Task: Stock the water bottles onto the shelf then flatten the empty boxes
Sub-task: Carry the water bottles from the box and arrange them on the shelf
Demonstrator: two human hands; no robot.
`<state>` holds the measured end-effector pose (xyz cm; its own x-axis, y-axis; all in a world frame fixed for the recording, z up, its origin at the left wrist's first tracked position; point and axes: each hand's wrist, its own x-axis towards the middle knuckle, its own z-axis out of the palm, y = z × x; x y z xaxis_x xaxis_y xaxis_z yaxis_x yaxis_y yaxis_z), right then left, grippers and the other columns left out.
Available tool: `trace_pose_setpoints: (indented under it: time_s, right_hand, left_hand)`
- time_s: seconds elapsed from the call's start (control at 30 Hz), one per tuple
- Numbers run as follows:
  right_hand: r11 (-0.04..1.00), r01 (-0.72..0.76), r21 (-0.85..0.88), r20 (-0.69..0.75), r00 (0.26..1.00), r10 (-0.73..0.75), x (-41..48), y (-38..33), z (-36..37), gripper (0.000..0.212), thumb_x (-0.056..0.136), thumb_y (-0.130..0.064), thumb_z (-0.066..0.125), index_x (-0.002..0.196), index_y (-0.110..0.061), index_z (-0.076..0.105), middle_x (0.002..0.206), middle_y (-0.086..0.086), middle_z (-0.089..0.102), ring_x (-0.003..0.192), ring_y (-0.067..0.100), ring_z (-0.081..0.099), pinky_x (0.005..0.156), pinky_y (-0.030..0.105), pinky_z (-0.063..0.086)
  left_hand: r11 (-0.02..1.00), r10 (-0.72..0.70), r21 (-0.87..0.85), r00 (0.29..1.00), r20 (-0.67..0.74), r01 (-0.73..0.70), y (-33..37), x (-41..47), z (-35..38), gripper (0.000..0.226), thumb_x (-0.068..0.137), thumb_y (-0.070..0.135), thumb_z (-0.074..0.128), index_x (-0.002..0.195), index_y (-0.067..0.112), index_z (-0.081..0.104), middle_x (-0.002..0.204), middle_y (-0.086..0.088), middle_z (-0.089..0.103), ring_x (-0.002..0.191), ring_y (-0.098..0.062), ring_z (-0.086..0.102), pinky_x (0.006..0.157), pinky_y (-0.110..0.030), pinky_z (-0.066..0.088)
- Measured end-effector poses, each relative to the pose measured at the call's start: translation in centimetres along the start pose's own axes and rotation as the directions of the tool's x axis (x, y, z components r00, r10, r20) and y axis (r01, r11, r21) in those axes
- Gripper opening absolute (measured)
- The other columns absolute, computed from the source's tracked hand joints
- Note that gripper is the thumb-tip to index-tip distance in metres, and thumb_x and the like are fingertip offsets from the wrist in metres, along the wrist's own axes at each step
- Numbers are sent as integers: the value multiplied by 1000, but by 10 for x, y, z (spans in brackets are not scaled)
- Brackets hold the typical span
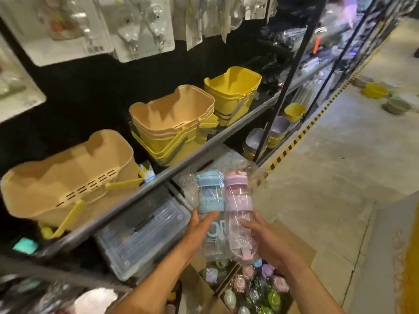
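Early on: 2 bottles up, box point(294, 248) nearly full.
Left hand point(199, 232) has thumb + fingers curled round the blue bottle point(209, 214). Right hand point(260, 236) clasps the pink bottle point(238, 214) touching it. Both are wrapped, held over the box and near the shelf point(181, 168) edge. Can't see any shelved; packed bottles point(256, 288) left; no flattening yet.

It was a shop aisle selling household goods. Carded blister packs point(140, 26) hung in rows on a black wall at 11 o'clock. A grey metal shelf point(204, 146) carried nested stacks of identical plastic baskets point(172, 130) from 9 to 12 o'clock. A yellow-and-black floor stripe point(292, 143) edged the racking at 2 o'clock, and an open cardboard box point(301, 252) of plastic-wrapped bottles point(254, 288) sat at 6 o'clock.
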<state>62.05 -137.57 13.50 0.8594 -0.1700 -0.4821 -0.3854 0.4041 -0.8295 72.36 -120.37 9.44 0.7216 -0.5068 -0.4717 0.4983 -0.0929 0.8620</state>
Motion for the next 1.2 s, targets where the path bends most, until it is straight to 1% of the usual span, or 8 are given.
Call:
trace_pose_setpoints:
  time_s: [0.1, 0.23, 0.4, 0.57, 0.7, 0.87, 1.0, 1.2]
  right_hand:
    - [991, 106, -83, -75, 991, -112, -16, 27, 1, 47, 96, -24, 66, 140, -31, 51, 127, 5, 72, 108, 27, 73, 83, 45, 61]
    - [974, 174, -145, -67, 980, -185, -35, 50, 20, 60, 84, -58, 77, 137, -42, 55, 128, -11, 70, 114, 12, 69, 91, 38, 59]
    - [951, 226, -211, 34, 974, -224, -46, 65, 55, 47, 78, -40, 78, 121, -29, 65, 109, -10, 77, 101, 12, 74, 84, 33, 59]
    - [974, 150, -169, 162, 979, -123, -57, 93, 101, 53, 78, -40, 89, 123, -24, 68, 114, 5, 77, 105, 30, 75, 94, 57, 57]
    - [972, 136, -192, 307, 949, -72, -73, 124, 151, 51, 82, -30, 84, 127, -19, 64, 112, 6, 78, 100, 29, 76, 86, 50, 60]
    - [944, 175, -279, 438, 898, -37, -105, 165, 221, 98, 48, -69, 93, 127, -18, 65, 114, 6, 77, 105, 29, 75, 90, 50, 59]
    - [923, 201, -329, 552, 834, 15, -145, 199, 277, 71, 72, -50, 88, 131, -20, 64, 119, 5, 76, 108, 28, 73, 94, 52, 58]
    - [885, 279, -372, 675, 736, 51, -228, 263, 365, 39, 88, -30, 75, 125, -33, 62, 111, -12, 76, 102, 7, 73, 82, 30, 57]
  left_hand:
    - [999, 43, 14, 989, -145, -42, -18, -36, 21, 95, 76, 64, 71, 156, 34, 29, 139, 5, 59, 118, -14, 65, 87, -31, 58]
    - [988, 155, 37, 945, -288, -151, -35, -78, 27, 77, 78, 60, 73, 145, 37, 42, 125, 12, 66, 96, 2, 72, 69, -17, 58]
    - [983, 167, 10, 862, -480, -184, -50, -118, 7, 75, 76, 64, 81, 138, 37, 50, 119, 6, 72, 92, -3, 74, 75, -27, 61]
    - [967, 176, -28, 745, -643, -252, -66, -170, -27, 44, 85, 43, 80, 121, 43, 55, 109, 16, 73, 89, 4, 72, 73, -17, 56]
    - [944, 167, -63, 635, -754, -324, -89, -224, -65, 50, 83, 43, 82, 126, 42, 57, 108, 17, 77, 98, -7, 75, 84, -31, 61]
    - [926, 118, -65, 446, -887, -373, -130, -311, -122, 56, 85, 43, 83, 134, 41, 56, 114, 11, 76, 100, -10, 75, 87, -39, 62]
    - [909, 75, -57, 298, -952, -413, -170, -395, -165, 56, 89, 34, 80, 139, 34, 55, 120, 4, 73, 97, -9, 75, 75, -27, 62]
    - [890, 53, -27, 162, -985, -456, -231, -530, -206, 54, 81, 46, 83, 128, 43, 58, 116, 9, 75, 97, -7, 74, 76, -26, 61]
